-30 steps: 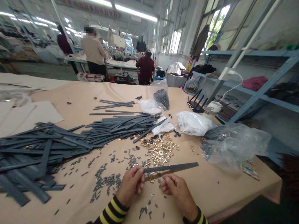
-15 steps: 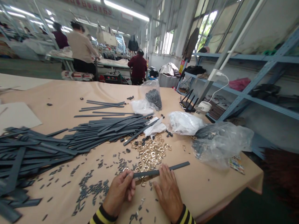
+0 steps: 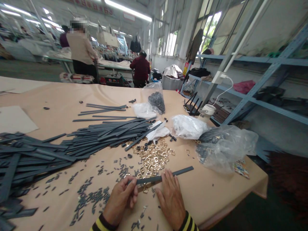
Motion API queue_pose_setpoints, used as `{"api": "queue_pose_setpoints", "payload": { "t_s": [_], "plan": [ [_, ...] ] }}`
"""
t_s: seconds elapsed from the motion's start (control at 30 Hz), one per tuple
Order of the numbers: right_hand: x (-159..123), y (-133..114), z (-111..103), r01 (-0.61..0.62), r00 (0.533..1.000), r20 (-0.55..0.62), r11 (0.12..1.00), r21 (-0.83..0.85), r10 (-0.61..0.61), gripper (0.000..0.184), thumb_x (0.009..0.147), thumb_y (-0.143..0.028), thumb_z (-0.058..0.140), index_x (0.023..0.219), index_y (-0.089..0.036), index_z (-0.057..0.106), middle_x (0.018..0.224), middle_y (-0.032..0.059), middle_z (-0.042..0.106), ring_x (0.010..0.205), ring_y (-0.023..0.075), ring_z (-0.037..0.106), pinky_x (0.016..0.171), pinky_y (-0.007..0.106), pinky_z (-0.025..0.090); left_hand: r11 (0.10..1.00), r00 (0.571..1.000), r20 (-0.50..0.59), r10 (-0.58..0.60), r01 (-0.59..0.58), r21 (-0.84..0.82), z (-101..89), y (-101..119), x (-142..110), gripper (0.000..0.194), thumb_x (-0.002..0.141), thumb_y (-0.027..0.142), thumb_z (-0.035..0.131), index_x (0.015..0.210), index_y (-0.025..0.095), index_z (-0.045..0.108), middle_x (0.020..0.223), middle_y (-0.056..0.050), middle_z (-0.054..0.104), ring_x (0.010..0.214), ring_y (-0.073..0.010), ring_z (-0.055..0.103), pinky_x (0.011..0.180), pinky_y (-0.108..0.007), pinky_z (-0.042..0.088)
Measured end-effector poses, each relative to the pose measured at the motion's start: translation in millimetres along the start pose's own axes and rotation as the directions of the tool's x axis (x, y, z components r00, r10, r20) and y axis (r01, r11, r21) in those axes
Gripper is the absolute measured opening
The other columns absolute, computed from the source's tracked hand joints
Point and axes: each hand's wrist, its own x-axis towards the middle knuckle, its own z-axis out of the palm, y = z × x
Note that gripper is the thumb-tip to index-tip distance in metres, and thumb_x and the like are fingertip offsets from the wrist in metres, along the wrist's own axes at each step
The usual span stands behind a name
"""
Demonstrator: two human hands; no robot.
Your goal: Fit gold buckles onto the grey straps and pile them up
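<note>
A dark grey strap (image 3: 183,170) lies nearly crosswise in front of me, its far end pointing right. My left hand (image 3: 122,197) pinches its left end between thumb and fingers. Spread flat, my right hand (image 3: 170,195) rests with its fingertips over the strap's middle and its palm toward the table. Just beyond the strap is a heap of gold-coloured metal buckles (image 3: 154,157). Small dark grey loops (image 3: 96,194) are scattered to the left of my left hand. A large pile of similar straps (image 3: 113,131) stretches across the table's left side.
Clear plastic bags (image 3: 226,149) with dark contents lie at the right, beside a white plastic bag (image 3: 189,126). A bag of grey pieces (image 3: 156,102) stands farther back. Behind the table's right corner are a black router (image 3: 192,106) and blue shelving (image 3: 262,80). Other people work in the background.
The whole view has shifted slightly to the left. Both hands keep the same hold and place on the strap.
</note>
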Motion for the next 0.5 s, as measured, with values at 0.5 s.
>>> {"api": "queue_pose_setpoints", "payload": {
  "t_s": [0.5],
  "plan": [
    [43,-45,-8,0.141,0.989,-0.029,0.890,0.433,-0.143,0.014,0.082,-0.013,0.042,0.088,-0.020,0.052,0.088,0.0012,0.059,0.088,0.0156,0.051,0.093,0.036,0.029,0.988,0.998,-0.001,0.070,-0.069,0.135,-1.6,0,-3,0.035,0.065,0.047,0.060,0.079,0.017,0.051,0.045,0.007,0.051,0.035,-0.0060,0.044,0.034,-0.015,0.036]
  ]
}}
